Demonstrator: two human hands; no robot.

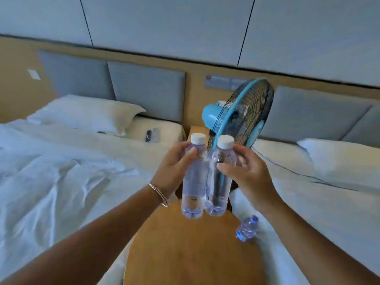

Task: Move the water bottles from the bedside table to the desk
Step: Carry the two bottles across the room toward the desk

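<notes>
Clear plastic bottles [194,177] [220,175]: left hand [174,167] and right hand [246,169] are each gripping one upright above the table [185,243].

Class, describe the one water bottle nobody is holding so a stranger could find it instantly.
Start at the round wooden table between the two beds. At its right edge, against the white bedding, stands a small water bottle. Unlike the two white-capped bottles lifted above the table, it has a blue cap and no hand on it.

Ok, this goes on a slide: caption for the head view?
Left hand and right hand each lift a white-capped bottle above the round wooden table.
</notes>
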